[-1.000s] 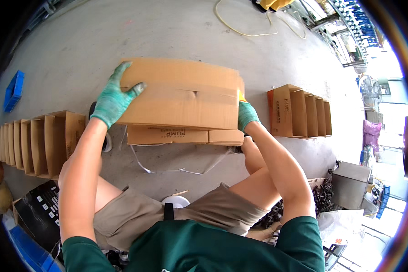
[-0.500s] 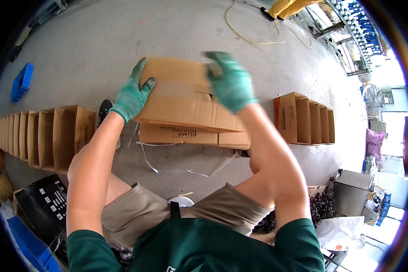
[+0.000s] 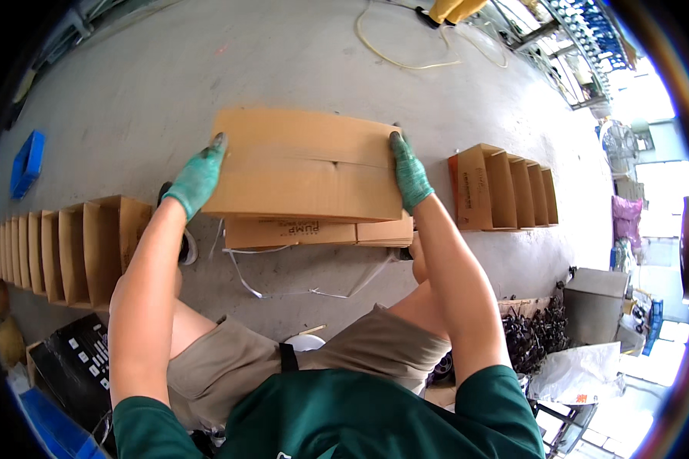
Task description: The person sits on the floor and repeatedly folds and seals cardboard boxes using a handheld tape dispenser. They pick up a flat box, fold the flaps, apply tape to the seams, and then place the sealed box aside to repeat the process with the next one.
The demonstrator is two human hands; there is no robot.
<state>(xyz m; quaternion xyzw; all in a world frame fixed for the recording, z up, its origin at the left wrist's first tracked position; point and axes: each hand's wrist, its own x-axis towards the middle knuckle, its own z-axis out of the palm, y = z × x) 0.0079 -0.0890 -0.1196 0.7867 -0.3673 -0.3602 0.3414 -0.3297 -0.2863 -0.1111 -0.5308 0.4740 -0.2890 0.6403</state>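
Observation:
A brown cardboard box point(image 3: 306, 180), its flaps folded shut along a middle seam, is held between my two hands. My left hand point(image 3: 199, 177), in a green glove, presses on its left end with the thumb over the edge. On the right end sits my gloved right hand point(image 3: 410, 170), thumb on the upper face and fingers mostly hidden behind the side. Below and nearer to me lies a stack of flat folded cartons point(image 3: 291, 232) with dark printing. A loose white strap point(image 3: 256, 287) trails on the floor in front of that stack.
A long row of open-topped boxes point(image 3: 73, 252) stands at the left, and a shorter row point(image 3: 505, 190) at the right. A blue crate point(image 3: 27, 164) lies far left. Dark metal parts point(image 3: 532, 333) are heaped at my right. A yellow hose point(image 3: 390, 57) crosses the far floor.
My right hand, blurred above the box's top before, has come down onto its right end. The flaps now lie flatter, and the box is turned more squarely toward me.

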